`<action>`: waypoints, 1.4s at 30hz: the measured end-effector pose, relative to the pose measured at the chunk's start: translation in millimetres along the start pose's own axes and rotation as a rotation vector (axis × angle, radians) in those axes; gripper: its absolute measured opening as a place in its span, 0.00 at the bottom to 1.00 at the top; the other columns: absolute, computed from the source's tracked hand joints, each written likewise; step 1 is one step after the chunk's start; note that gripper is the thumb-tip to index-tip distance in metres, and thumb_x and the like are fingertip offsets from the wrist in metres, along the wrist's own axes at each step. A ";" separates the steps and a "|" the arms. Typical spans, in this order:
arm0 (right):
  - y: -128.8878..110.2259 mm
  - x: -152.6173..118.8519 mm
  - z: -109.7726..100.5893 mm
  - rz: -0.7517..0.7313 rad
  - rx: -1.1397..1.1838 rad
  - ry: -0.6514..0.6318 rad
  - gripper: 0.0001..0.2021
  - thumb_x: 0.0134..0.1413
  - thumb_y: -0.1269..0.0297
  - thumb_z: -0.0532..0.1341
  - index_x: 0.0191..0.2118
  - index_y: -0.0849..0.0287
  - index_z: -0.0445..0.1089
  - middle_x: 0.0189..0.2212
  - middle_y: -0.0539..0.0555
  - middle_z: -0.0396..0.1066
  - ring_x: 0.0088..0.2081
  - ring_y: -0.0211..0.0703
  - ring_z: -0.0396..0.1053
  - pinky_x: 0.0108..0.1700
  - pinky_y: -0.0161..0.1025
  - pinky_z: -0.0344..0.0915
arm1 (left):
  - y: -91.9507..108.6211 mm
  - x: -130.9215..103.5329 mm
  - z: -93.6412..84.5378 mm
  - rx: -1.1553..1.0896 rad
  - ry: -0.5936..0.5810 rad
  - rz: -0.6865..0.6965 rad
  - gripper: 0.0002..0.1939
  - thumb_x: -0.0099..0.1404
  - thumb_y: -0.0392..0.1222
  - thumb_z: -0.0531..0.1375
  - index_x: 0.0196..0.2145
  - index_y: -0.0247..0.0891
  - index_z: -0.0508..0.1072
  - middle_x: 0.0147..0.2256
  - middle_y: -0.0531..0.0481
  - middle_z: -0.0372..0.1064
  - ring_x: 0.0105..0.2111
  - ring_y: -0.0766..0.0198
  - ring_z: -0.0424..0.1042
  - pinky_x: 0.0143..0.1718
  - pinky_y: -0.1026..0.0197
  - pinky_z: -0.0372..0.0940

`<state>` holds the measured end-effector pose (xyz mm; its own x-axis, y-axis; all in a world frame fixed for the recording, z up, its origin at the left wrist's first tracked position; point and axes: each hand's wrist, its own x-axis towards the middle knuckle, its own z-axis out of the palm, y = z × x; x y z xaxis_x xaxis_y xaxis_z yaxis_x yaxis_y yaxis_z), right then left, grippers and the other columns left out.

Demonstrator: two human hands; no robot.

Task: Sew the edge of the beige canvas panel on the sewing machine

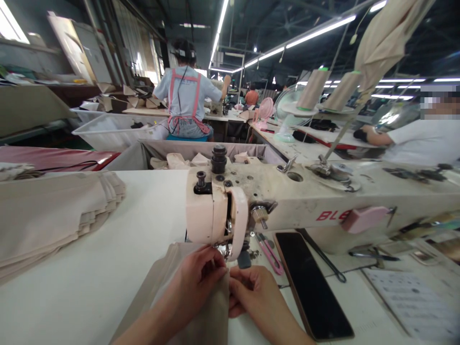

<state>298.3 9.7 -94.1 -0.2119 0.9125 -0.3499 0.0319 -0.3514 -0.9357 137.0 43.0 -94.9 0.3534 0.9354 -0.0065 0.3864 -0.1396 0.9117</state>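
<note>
Both hands, left hand (196, 282) and right hand (251, 292), pinch soft beige fabric (201, 321) at the scuffed cream sewing machine (287, 201).

White table (143, 225): fabric stack (50, 218) far left, sewing machine (287, 199) centre-right, phone (311, 282) lower right, pink snips (269, 251), beige cloth (187, 297) bottom centre.
</note>
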 end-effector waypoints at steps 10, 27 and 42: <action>-2.6 -0.5 3.7 -0.001 -0.020 0.024 0.12 0.51 0.55 0.64 0.29 0.61 0.72 0.20 0.48 0.71 0.23 0.41 0.74 0.29 0.38 0.74 | -2.3 2.4 -14.7 0.071 -0.125 -0.029 0.08 0.63 0.43 0.54 0.36 0.40 0.72 0.29 0.53 0.69 0.30 0.64 0.67 0.33 0.67 0.59; 16.3 -7.7 24.5 0.032 0.093 0.008 0.28 0.45 0.59 0.67 0.53 0.64 0.69 0.21 0.44 0.67 0.22 0.43 0.74 0.29 0.43 0.75 | 10.6 14.3 -21.7 0.233 -0.057 -0.363 0.06 0.56 0.31 0.54 0.24 0.36 0.66 0.15 0.58 0.60 0.12 0.70 0.61 0.10 0.73 0.50; 11.8 9.8 16.2 0.035 0.048 -0.007 0.25 0.44 0.61 0.66 0.50 0.64 0.74 0.19 0.44 0.65 0.22 0.43 0.72 0.30 0.44 0.74 | 1.5 23.8 -16.8 0.202 0.003 -0.394 0.08 0.54 0.33 0.53 0.24 0.37 0.71 0.12 0.57 0.59 0.10 0.68 0.59 0.09 0.72 0.53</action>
<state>280.8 11.2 -107.9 -0.2185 0.8979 -0.3823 -0.0073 -0.3932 -0.9194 131.7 70.5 -86.8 0.1428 0.9309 -0.3362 0.6498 0.1680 0.7413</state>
